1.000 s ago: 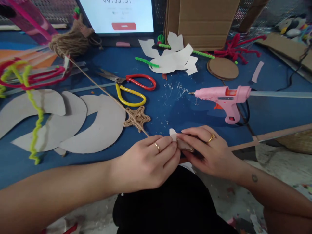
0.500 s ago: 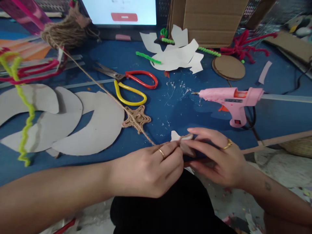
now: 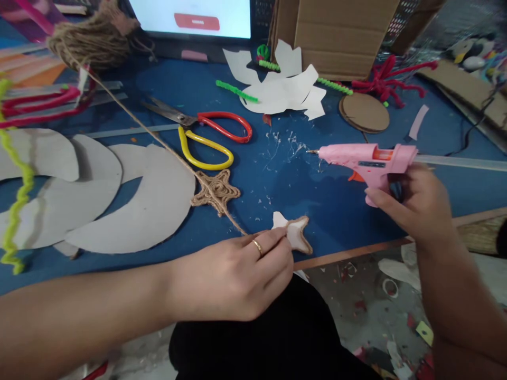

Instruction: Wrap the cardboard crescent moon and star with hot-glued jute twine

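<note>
Moved apart since the earlier frame are the two hands. The right hand (image 3: 420, 208) has been taken off the small card star (image 3: 295, 233) and is wrapped around the handle of a pink glue gun (image 3: 366, 161). The star is held at its edge by the fingers of the left hand (image 3: 232, 277), just over the front of the blue table top (image 3: 332, 216), and more of it can be seen now. Its rim is lined with twine.

A brown twine string (image 3: 158, 140) is stretched from a twine ball (image 3: 93, 39) down past a twine star (image 3: 216, 192). Gray card moon shapes (image 3: 130, 200) are laid beside it. Scissors with red and yellow handles (image 3: 202, 134) are left above them, and thin glue threads (image 3: 283, 145) are stuck on the table. A dark label is seen on the gun, but it is too small to be read. The words on the red button of a screen (image 3: 197, 22) are blurred.
</note>
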`<state>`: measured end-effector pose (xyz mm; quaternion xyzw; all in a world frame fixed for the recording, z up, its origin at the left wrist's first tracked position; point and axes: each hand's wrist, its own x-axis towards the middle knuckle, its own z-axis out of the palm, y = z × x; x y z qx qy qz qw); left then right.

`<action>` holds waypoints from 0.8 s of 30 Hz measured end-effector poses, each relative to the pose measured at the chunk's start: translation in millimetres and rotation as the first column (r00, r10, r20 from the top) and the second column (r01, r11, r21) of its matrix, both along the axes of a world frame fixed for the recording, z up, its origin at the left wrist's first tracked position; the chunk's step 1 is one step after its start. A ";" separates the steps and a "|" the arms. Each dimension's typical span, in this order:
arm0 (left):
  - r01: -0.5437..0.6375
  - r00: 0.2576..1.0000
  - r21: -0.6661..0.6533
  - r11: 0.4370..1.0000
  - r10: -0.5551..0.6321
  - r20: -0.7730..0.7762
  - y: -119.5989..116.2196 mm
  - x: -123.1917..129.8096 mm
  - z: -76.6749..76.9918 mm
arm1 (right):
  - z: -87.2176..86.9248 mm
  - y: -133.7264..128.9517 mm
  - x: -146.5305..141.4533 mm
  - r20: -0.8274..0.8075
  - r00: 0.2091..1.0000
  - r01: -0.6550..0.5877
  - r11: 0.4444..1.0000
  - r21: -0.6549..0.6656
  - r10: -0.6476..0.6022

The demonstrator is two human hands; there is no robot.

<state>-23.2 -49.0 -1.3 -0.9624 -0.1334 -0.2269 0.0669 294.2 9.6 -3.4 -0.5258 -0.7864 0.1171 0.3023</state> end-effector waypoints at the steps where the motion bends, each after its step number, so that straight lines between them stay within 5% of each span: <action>1: -0.001 1.000 -0.001 1.000 0.001 0.000 0.2 0.2 -0.2 | 2.0 5.6 -3.4 0.023 1.000 -0.011 0.999 -0.038 0.012; 6: -0.017 0.999 -0.030 0.999 0.018 0.032 0.0 0.3 -3.9 | 8.8 19.0 -14.5 -0.005 0.996 -0.094 0.981 -0.170 0.094; 11: -0.031 0.998 -0.072 0.997 0.035 0.058 -3.0 -0.8 -6.7 | 22.3 1.9 -12.6 -0.066 0.986 -0.159 0.979 -0.128 0.151; 17: -0.046 0.998 -0.080 0.996 0.049 0.034 -4.2 -1.0 -3.9 | 42.3 -9.2 -37.6 0.021 0.833 -0.525 0.802 -0.285 0.553; 24: -0.040 0.994 -0.047 0.998 0.044 0.099 -3.2 1.8 -10.2 | 44.0 -11.7 -40.8 0.029 0.846 -0.477 0.780 -0.404 0.532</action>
